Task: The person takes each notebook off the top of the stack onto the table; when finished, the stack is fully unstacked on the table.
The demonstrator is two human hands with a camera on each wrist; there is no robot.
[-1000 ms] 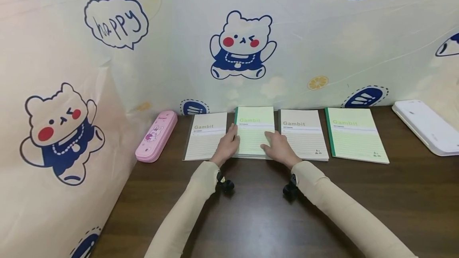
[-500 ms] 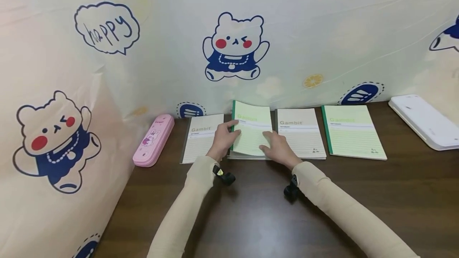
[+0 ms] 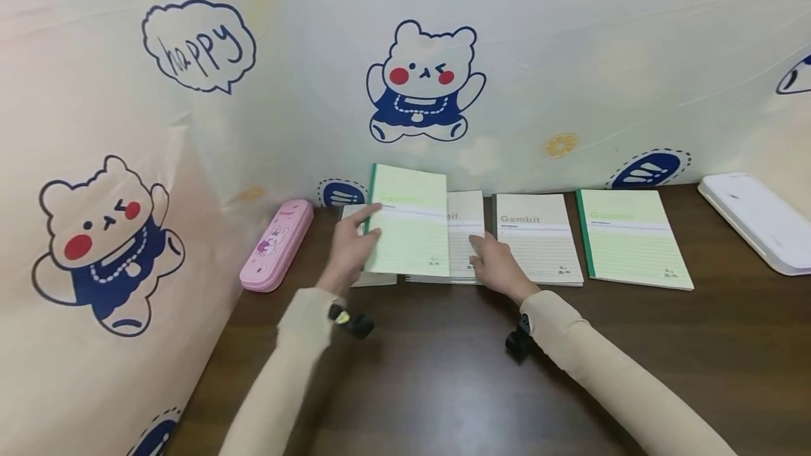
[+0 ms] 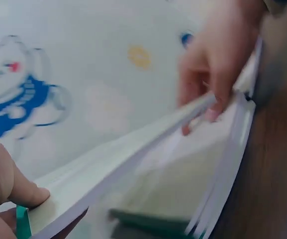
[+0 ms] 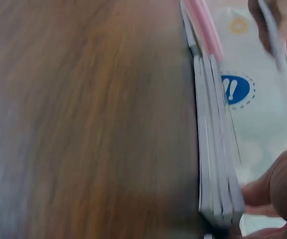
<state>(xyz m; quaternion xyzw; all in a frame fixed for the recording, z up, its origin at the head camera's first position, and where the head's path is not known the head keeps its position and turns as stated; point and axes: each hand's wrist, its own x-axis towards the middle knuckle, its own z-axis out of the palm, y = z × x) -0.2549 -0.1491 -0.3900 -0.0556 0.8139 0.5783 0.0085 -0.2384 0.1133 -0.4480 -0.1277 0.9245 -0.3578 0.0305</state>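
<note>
My left hand point(image 3: 348, 248) pinches the green-spined edge of a pale green notebook point(image 3: 412, 224), thumb on its cover. In the left wrist view this notebook point(image 4: 108, 154) is raised at a slant over the others. Under its right part shows a stack topped by a greyish-white notebook point(image 3: 465, 231). The right hand point(image 3: 500, 266) has its fingertips at the right edge of that stack. The right wrist view shows the stack's page edges point(image 5: 215, 139) beside the thumb and fingers. Another notebook point(image 3: 378, 279) lies mostly hidden behind the raised one.
To the right lie a greyish-white "Gambit" notebook point(image 3: 537, 245) and a pale green one point(image 3: 633, 238). A pink pencil case point(image 3: 277, 245) sits at the left, a white oblong case point(image 3: 760, 224) at far right. A printed cloth point(image 3: 304, 90) hangs behind the brown table point(image 3: 443, 371).
The left hand has lifted the green notebook off the middle stack and carried it left, uncovering a greyish-white notebook. The right hand has stayed by the stack's right edge.
</note>
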